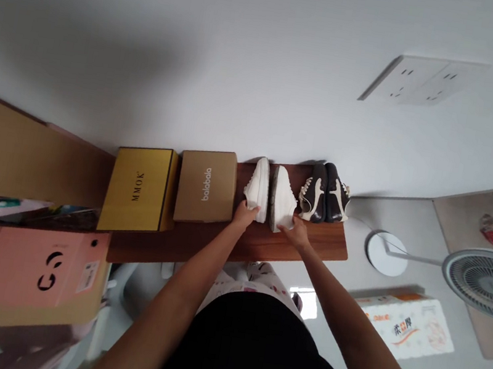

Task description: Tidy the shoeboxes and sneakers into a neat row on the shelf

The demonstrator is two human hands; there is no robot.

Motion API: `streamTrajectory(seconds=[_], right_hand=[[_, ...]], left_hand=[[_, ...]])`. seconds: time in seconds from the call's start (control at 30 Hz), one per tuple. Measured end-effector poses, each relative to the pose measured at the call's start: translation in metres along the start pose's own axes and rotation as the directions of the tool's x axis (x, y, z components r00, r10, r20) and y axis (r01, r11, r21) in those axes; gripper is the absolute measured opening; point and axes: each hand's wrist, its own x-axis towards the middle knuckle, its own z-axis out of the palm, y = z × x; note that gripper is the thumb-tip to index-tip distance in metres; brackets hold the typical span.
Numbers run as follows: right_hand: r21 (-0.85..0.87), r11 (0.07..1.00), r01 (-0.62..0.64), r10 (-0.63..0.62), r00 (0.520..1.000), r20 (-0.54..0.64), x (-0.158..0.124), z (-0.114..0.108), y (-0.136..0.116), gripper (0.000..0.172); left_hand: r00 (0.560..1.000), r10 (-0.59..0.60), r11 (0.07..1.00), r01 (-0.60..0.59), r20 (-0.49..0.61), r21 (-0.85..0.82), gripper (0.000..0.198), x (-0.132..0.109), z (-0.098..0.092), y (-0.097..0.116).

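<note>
Head view shows the left hand (245, 215) narrowly gripping the end of one white sneaker (257, 189) and the right hand (297, 233) holding the other white sneaker (284, 197), both sneakers on a wooden shelf (212, 254) between a kraft balabala shoebox (207, 186) and a black-and-white sneaker pair (325, 194).

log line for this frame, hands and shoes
left hand: on white sneaker | right hand: on second white sneaker | wooden shelf

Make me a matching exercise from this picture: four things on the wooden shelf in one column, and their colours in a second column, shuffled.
Things:
1. MMOK box
2. balabala box
3. sneaker under the left hand
4. pair of shoes at the shelf's end

Colours:
A. white
B. black and white
C. golden yellow
D. tan

Pairs: 1-C, 2-D, 3-A, 4-B.
</note>
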Motion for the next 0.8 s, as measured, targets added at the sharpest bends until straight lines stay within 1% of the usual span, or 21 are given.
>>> streamTrajectory(seconds=[0.07, 0.13, 0.2, 0.3, 0.37, 0.43, 0.5, 0.53, 0.6, 0.67, 0.7, 0.8], right_hand=[[0.098, 0.995, -0.002, -0.012, 0.99, 0.138, 0.011, -0.003, 0.005, 0.045], [0.192, 0.981, 0.004, -0.046, 0.975, 0.216, 0.016, -0.006, 0.009, 0.045], [0.264, 0.964, 0.022, -0.086, 0.969, 0.233, 0.018, -0.008, 0.008, 0.047], [0.366, 0.929, 0.052, -0.147, 0.96, 0.237, 0.017, -0.009, -0.003, 0.055], [0.397, 0.914, 0.08, -0.185, 0.954, 0.235, 0.016, -0.012, -0.013, 0.057], [0.384, 0.915, 0.123, -0.224, 0.947, 0.231, 0.015, -0.019, -0.023, 0.055], [0.295, 0.938, 0.183, -0.252, 0.943, 0.219, 0.015, -0.029, -0.03, 0.049], [0.208, 0.954, 0.214, -0.257, 0.944, 0.208, 0.014, -0.035, -0.034, 0.044], [-0.034, 0.963, 0.266, -0.256, 0.949, 0.182, 0.014, -0.045, -0.041, 0.037], [-0.272, 0.914, 0.3, -0.261, 0.95, 0.171, 0.014, -0.052, -0.051, 0.034], [-0.361, 0.878, 0.316, -0.268, 0.947, 0.177, 0.015, -0.053, -0.056, 0.033], [-0.517, 0.773, 0.367, -0.283, 0.929, 0.237, 0.018, -0.051, -0.072, 0.029]], left_hand=[[0.998, -0.048, 0.999, 0.049, 0.036, -0.024, 0.044, 0.004, 0.002, -0.002], [0.997, -0.06, 0.997, 0.063, 0.053, -0.044, 0.035, 0.004, 0.004, -0.006], [0.998, -0.039, 0.997, 0.043, 0.056, -0.064, 0.03, 0.003, 0.006, -0.008], [1.0, 0.029, 0.998, -0.028, 0.007, -0.049, 0.028, -0.001, 0.008, -0.007], [0.995, 0.1, 0.995, -0.1, -0.027, 0.008, 0.026, -0.004, 0.005, -0.001], [0.983, 0.183, 0.977, -0.178, -0.035, 0.114, 0.025, -0.007, 0.0, 0.007], [0.97, 0.244, 0.936, -0.23, -0.022, 0.266, 0.026, -0.012, -0.006, 0.017], [0.965, 0.261, 0.906, -0.242, -0.011, 0.347, 0.027, -0.016, -0.008, 0.021], [0.962, 0.274, 0.839, -0.247, 0.016, 0.485, 0.028, -0.023, -0.009, 0.03], [0.96, 0.275, 0.779, -0.25, 0.045, 0.575, 0.027, -0.031, -0.006, 0.035], [0.96, 0.275, 0.757, -0.253, 0.057, 0.603, 0.026, -0.035, -0.003, 0.037], [0.953, 0.294, 0.73, -0.27, 0.068, 0.627, 0.024, -0.041, 0.01, 0.038]])
